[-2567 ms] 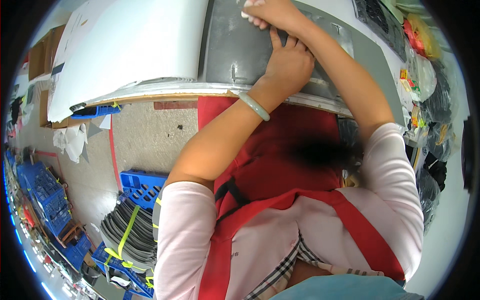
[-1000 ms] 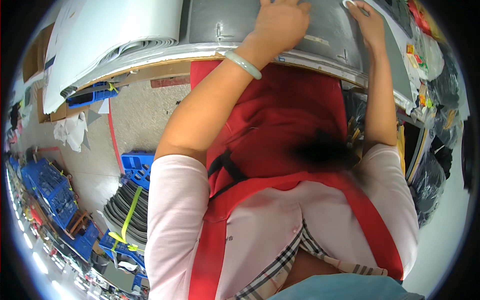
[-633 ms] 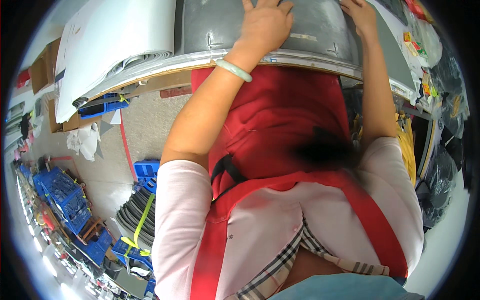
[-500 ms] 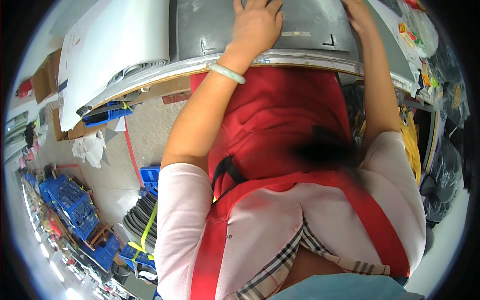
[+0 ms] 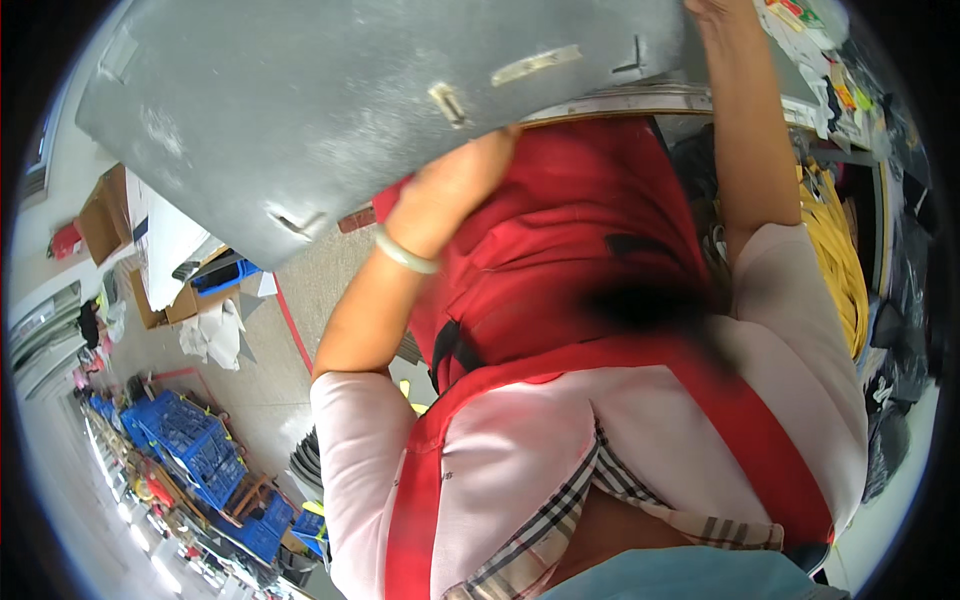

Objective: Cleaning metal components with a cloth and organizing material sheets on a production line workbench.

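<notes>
A large grey panel (image 5: pixel 380 110), with small slots and a pale strip on its face, is raised and tilted in front of my chest. My left hand (image 5: pixel 450 185), a pale bangle on its wrist, grips the panel's lower edge from beneath. My right arm reaches straight up. My right hand (image 5: pixel 712 8) meets the panel's right edge at the top of the picture, where it is mostly cut off. I wear a red apron over a pink top.
The workbench edge (image 5: pixel 640 100) shows just below the panel. Yellow cables (image 5: pixel 835 260) hang at the right. On the floor to the left are a white panel (image 5: pixel 170 240), cardboard boxes (image 5: pixel 105 215), crumpled paper and blue crates (image 5: pixel 195 445).
The grey panel lay flat on the bench; now it is lifted off and tipped toward me. My left hand has gone from its top face to under its lower edge.
</notes>
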{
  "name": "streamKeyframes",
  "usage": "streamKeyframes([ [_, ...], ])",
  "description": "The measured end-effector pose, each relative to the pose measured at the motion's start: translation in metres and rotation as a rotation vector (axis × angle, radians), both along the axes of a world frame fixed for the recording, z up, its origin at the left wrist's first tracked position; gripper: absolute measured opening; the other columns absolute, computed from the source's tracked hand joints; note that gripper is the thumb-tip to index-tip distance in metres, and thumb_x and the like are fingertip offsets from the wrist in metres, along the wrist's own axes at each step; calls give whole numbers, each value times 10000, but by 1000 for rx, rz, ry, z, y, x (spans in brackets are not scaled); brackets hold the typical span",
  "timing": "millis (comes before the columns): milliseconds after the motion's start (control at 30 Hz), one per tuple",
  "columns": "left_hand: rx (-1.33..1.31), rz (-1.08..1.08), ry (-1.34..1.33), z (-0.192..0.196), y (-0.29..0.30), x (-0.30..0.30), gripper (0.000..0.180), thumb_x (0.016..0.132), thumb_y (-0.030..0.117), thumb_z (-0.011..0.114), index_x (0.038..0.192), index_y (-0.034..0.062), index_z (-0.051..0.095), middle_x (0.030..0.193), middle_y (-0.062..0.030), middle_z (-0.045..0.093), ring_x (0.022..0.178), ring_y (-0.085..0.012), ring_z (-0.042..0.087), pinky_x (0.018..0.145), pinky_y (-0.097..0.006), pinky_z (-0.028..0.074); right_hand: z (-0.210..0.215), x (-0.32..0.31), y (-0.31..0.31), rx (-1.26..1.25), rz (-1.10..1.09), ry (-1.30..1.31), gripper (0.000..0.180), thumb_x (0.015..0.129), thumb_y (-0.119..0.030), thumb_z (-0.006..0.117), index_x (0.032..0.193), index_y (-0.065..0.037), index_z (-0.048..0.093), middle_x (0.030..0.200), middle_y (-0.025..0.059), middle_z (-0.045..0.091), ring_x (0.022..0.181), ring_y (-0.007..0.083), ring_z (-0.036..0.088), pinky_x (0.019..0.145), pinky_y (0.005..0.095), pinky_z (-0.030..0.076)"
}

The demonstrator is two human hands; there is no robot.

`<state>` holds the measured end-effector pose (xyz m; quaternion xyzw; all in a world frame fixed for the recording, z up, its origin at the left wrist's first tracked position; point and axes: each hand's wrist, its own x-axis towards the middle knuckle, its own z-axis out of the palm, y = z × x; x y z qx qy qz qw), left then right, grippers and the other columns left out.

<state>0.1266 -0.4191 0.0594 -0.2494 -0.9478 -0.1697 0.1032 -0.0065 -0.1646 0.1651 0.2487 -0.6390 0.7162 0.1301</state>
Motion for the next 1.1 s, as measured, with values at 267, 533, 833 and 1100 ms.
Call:
streamKeyframes([
  [267, 229, -55, -474, 5, -45, -54, 451, 933, 436, 732, 1149, 39, 730, 1103, -213, 734, 1024, -416, 681, 880, -455, 543, -28, -6, 19, -239, 38, -212, 158, 1000, -203, 709, 1106, -96, 659, 971, -26, 694, 835, 54, 653, 744, 212, 534],
  [533, -29, -216, -13, 8, 10, -46, 201, 888, 136, 615, 1026, 124, 760, 885, -166, 743, 832, -371, 733, 740, -462, 593, -51, -15, 48, -282, -17, -210, 188, 1037, -216, 646, 1182, -98, 645, 1028, -12, 706, 889, 75, 675, 816, 240, 543],
  [833, -80, -16, 356, -3, 26, -122, 186, 928, 168, 612, 1015, 50, 725, 1007, -160, 737, 906, -336, 722, 801, -461, 577, -58, -13, 67, -102, -414, -182, 391, 1032, -262, 649, 1337, -25, 591, 1255, 94, 664, 1127, 175, 650, 1023, 328, 506],
  [1100, -258, 757, -28, 69, -268, -284, 204, 960, 202, 591, 1032, 57, 714, 1061, -169, 712, 982, -360, 685, 861, -479, 555, -12, 21, 57, -426, -387, -225, 294, 1019, -209, 670, 1257, -41, 631, 1212, 100, 696, 1091, 214, 681, 964, 349, 565],
])
